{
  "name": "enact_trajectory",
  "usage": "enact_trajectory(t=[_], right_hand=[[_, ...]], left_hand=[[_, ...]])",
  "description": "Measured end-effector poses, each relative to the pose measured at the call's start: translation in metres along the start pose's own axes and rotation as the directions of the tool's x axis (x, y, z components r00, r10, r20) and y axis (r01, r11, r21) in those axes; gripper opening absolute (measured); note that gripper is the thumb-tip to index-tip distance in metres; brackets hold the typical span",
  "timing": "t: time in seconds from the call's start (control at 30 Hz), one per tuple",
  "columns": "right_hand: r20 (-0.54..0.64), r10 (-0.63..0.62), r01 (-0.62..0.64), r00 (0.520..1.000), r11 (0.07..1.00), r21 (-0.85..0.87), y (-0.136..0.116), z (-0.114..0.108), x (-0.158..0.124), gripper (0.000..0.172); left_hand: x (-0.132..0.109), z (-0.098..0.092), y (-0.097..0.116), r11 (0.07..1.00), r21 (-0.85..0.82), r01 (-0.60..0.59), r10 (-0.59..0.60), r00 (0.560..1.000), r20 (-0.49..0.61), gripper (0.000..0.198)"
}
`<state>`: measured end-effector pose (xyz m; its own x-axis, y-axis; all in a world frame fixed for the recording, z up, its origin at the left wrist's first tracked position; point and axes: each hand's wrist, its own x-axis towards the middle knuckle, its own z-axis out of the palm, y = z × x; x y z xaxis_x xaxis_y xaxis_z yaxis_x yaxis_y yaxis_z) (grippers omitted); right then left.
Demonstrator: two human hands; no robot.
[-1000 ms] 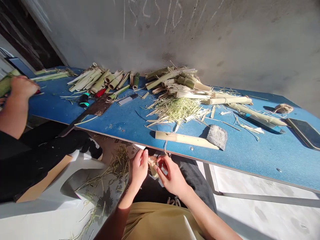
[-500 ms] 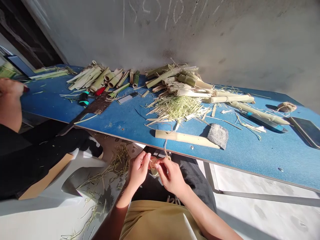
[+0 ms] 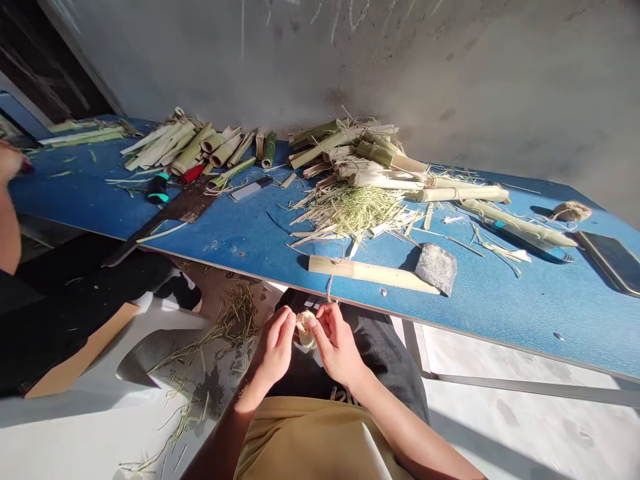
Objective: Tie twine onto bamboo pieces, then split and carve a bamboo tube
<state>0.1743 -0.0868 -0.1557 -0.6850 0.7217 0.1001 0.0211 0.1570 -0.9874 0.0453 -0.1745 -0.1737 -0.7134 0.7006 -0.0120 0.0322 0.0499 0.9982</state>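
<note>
A phone [image 3: 609, 261] (screen dark) lies on the blue table [image 3: 500, 313]; a cleaver [image 3: 194, 201] overhangs its edge.

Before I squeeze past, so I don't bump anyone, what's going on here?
A person's left hand and right hand flank the top of a short, pale piece above their lap; what each fingertip grips is too small to tell. String hangs over the edge of the blue table near the right hand. On the table, a grey stone sits at the right end of a bamboo length, with a heap of shavings behind. A co-worker's hand shows at the far left.
</note>
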Motion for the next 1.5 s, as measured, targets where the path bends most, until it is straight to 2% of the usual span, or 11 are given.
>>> enact_trajectory(t=[0.1,0.27,0.37,0.53,0.77,0.97,1.1,1.17,1.3,1.4,1.5], right_hand=[[0.007,0.052,-0.052,0.999,0.999,0.013,0.0,0.0,0.002,0.037],[-0.018,0.116,-0.111,0.993,0.974,0.196,0.004,0.004,0.009,0.053],[-0.027,0.142,-0.129,0.99,0.953,0.276,0.009,0.009,0.012,0.06],[-0.011,0.18,-0.163,0.984,0.909,0.383,0.011,0.015,0.013,0.065],[0.004,0.197,-0.179,0.98,0.881,0.437,0.015,0.013,0.013,0.065],[0.039,0.179,-0.177,0.983,0.873,0.454,0.012,0.007,0.017,0.057],[0.007,0.156,-0.142,0.988,0.881,0.451,0.012,0.01,0.015,0.048],[-0.014,0.142,-0.121,0.99,0.887,0.445,0.013,0.012,0.014,0.044],[-0.113,0.071,-0.037,0.991,0.961,0.274,0.013,0.009,0.011,0.033],[-0.141,0.007,0.009,0.99,0.994,0.108,0.011,0.007,0.011,0.029],[-0.163,-0.034,0.04,0.986,0.998,0.039,0.01,0.008,0.011,0.027]], left_hand=[[-0.001,0.009,-0.009,0.992,-0.098,0.079,-0.082,0.996,-0.028,0.056],[-0.001,0.019,-0.02,0.94,-0.275,0.204,-0.236,0.968,-0.086,0.069],[0.0,0.02,-0.026,0.904,-0.345,0.251,-0.294,0.953,-0.076,0.071],[0.003,0.016,-0.032,0.872,-0.407,0.272,-0.299,0.954,-0.003,0.059],[0.006,0.017,-0.034,0.879,-0.408,0.247,-0.228,0.969,0.096,0.048],[0.005,0.009,-0.025,0.927,-0.339,0.159,-0.12,0.984,0.134,0.056],[-0.001,0.002,-0.012,0.958,-0.282,0.048,-0.015,0.993,0.118,0.053],[-0.004,0.0,-0.006,0.976,-0.209,-0.053,0.076,0.992,0.099,0.049],[-0.007,-0.004,0.004,0.959,0.057,-0.277,0.268,0.954,0.132,0.037],[-0.007,-0.007,0.01,0.923,0.188,-0.335,0.307,0.937,0.166,0.031],[-0.006,-0.008,0.013,0.918,0.209,-0.337,0.298,0.934,0.198,0.029]])
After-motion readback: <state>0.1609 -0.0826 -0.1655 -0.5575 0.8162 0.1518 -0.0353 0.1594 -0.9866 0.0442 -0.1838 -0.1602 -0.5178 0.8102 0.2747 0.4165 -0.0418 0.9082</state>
